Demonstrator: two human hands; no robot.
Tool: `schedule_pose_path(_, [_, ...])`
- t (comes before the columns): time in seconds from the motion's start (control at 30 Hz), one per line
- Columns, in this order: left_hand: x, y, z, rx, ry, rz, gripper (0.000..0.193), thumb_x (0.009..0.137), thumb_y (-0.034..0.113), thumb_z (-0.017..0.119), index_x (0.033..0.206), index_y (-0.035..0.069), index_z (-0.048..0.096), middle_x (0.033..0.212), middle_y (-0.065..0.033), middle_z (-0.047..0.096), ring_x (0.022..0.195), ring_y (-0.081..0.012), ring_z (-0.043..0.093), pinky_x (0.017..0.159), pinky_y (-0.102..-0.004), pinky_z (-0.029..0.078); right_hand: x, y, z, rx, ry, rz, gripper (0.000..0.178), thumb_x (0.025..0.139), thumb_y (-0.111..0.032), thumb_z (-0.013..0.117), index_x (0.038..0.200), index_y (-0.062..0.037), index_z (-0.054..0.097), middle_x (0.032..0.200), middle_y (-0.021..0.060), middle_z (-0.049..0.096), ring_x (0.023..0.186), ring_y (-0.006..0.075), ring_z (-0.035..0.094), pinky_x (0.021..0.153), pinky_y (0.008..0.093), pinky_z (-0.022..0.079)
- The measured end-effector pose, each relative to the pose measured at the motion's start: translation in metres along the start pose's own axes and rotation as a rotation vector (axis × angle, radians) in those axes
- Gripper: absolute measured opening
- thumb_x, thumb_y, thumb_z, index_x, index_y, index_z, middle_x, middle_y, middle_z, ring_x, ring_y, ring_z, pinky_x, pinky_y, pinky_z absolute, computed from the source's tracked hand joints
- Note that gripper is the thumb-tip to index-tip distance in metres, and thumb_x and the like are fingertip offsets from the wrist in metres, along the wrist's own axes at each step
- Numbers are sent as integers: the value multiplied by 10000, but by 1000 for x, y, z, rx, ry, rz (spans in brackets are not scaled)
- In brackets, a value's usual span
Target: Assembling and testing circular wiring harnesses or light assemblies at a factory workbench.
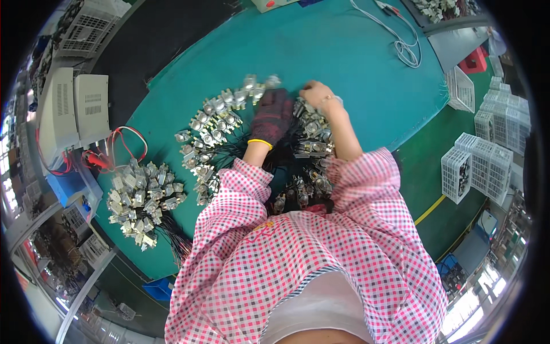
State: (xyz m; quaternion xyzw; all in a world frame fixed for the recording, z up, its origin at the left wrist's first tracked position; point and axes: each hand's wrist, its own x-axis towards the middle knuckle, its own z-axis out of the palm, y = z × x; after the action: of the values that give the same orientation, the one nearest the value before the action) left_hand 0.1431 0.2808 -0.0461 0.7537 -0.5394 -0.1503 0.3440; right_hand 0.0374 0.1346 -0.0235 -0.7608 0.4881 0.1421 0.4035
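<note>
My left hand (270,117), in a dark knit glove with a yellow cuff, reaches palm down over black wires. Its fingertips lie beside silvery, lens-fronted parts (211,135), which fan out in an arc on the left; those nearest the fingers are blurred. Those fingers are smeared, so their grip is unclear. Bare and curled, my right hand (319,95) is at the top of another cluster of such wired parts (313,129). What its closed fingers hold, if anything, is hidden. More of these parts (303,192) lie close to my body between my forearms.
A large bundle of wired parts (143,198) rests at the left of the green table mat (344,46). Beyond it are beige boxes (91,106) with red leads (97,160). A grey cable (404,49) lies far right. White plastic baskets (478,166) stand off the table's right side.
</note>
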Motion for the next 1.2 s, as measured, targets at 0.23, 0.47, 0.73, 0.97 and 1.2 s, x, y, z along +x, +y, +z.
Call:
schedule_pose_path(0.23, [7, -11, -27, 120, -254, -109, 433, 795, 250, 580, 1204, 143, 489, 1178, -207, 464, 1066, -395, 474, 911, -449, 410, -26, 11, -10, -18, -140, -125, 514, 772, -427, 634, 1043, 9, 610, 964, 176, 645, 920, 273, 607, 791, 376, 454])
schedule_pose_path(0.47, [23, 9, -24, 249, -472, -185, 566, 738, 407, 610, 1228, 152, 484, 1246, -185, 425, 1141, -392, 426, 951, -463, 382, -9, -19, -19, -181, -97, -230, 419, 702, -301, 704, 1027, -48, 624, 1043, 177, 624, 1003, 329, 577, 851, 384, 457])
schedule_pose_path(0.73, [36, 38, -32, 203, -597, -480, 579, 761, 448, 605, 1141, 19, 515, 1154, -204, 537, 1081, -387, 517, 905, -451, 428, -1, -7, 0, -127, 36, -309, 346, 687, -199, 722, 982, -52, 616, 995, 170, 631, 976, 329, 583, 843, 388, 464])
schedule_pose_path(0.97, [6, 18, -4, 369, -97, -426, 568, 793, 432, 595, 1194, 69, 421, 1066, -214, 539, 946, -386, 566, 759, -481, 478, 7, -41, -6, -359, 27, -137, 399, 712, -171, 705, 1076, -83, 566, 1056, 179, 608, 988, 348, 583, 824, 404, 485])
schedule_pose_path(1.2, [3, 20, -1, 292, 45, -474, 474, 771, 346, 626, 1106, 71, 435, 1057, -199, 527, 901, -408, 571, 713, -485, 482, -1, -37, -3, -587, -39, -320, 320, 812, -247, 612, 1063, -64, 533, 990, 183, 617, 949, 347, 597, 801, 428, 487])
